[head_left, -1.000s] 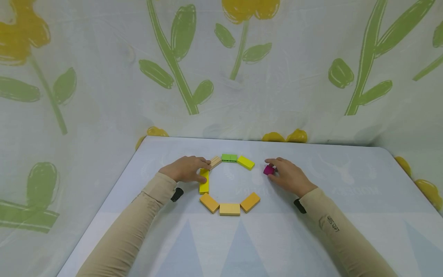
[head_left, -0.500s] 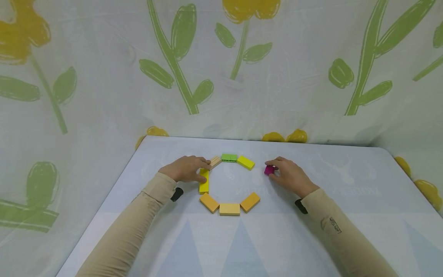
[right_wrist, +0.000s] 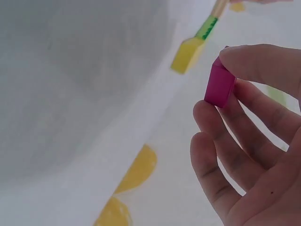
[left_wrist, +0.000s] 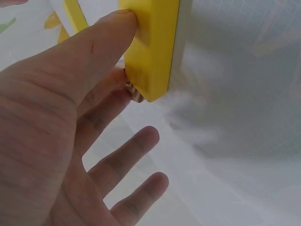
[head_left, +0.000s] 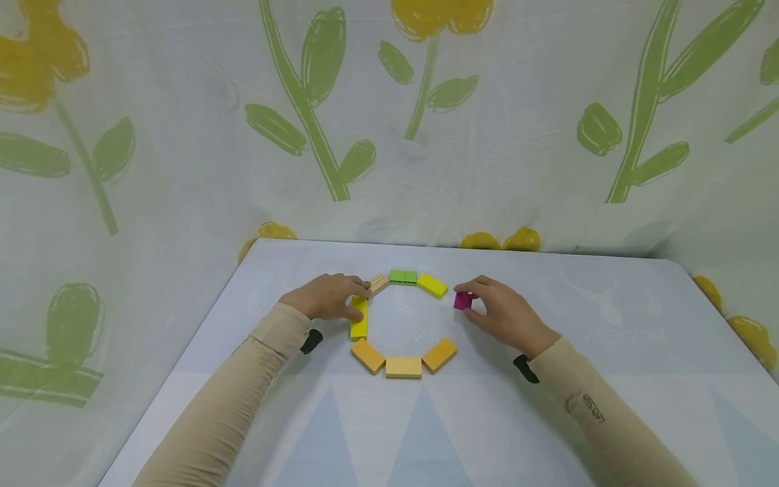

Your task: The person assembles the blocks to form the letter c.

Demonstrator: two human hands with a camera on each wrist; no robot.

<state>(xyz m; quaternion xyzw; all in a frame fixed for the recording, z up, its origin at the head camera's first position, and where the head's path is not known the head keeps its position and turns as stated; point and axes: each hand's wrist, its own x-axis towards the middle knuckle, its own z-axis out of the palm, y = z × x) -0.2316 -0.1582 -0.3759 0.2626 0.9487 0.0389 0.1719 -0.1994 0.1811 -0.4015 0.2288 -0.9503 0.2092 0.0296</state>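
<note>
My left hand [head_left: 322, 297] rests at the left of a ring of blocks. Its thumb [left_wrist: 103, 44] touches the yellow block [head_left: 359, 328], and its index and middle fingertips reach the striped wooden block [head_left: 379, 285], mostly hidden in the left wrist view. The other two fingers extend free. My right hand [head_left: 505, 312] pinches a small magenta block [right_wrist: 219, 84] between thumb and fingers, just right of the ring's opening. The block nearest to it is a bright yellow one [head_left: 432, 286], also in the right wrist view.
A green block [head_left: 403, 277] lies at the ring's far side. Its near side has an orange block [head_left: 368, 356], a pale orange block [head_left: 404, 368] and another orange block [head_left: 439, 355]. A flower-patterned cloth [head_left: 517, 169] hangs behind the white table [head_left: 608, 304].
My right hand has moved slightly left with the magenta block, closer to the bright yellow one. The left hand and the ring's blocks have stayed in place.
</note>
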